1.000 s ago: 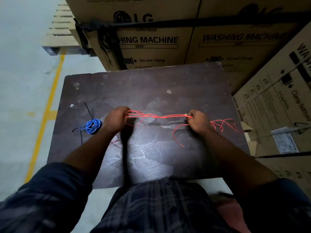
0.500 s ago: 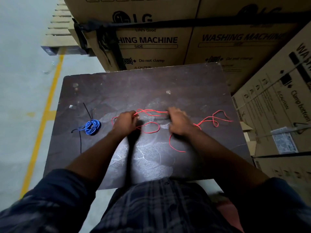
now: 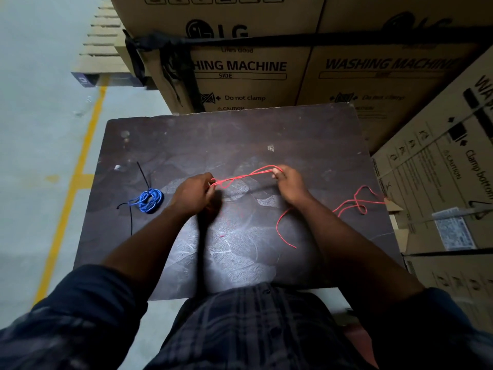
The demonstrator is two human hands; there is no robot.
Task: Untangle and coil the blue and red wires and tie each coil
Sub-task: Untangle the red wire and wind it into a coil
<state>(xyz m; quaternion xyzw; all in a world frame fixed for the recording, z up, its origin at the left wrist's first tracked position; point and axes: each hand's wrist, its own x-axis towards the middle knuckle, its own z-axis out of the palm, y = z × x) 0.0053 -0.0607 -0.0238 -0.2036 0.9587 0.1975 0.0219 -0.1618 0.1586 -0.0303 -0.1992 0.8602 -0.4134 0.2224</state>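
The red wire (image 3: 244, 175) runs in several strands between my two hands above the dark table (image 3: 240, 134). My left hand (image 3: 193, 194) pinches the strands at their left end. My right hand (image 3: 289, 184) pinches them at the right end, a little farther back. From under my right wrist a loose red tail curls toward me, and more red wire lies in loops at the table's right edge. The blue wire (image 3: 149, 200) lies coiled on the table, left of my left hand, with a black tie (image 3: 142, 173) through it.
Large cardboard washing-machine boxes (image 3: 240, 68) stand against the table's far edge, and more boxes (image 3: 440, 182) close in on the right. A second thin black tie (image 3: 130, 217) lies by the blue coil. Grey floor with a yellow line (image 3: 80, 166) lies to the left.
My hands had come together half a second ago; now they have moved apart again, drawing the red strands out between them. The loose red loops have shifted toward the table's right edge.
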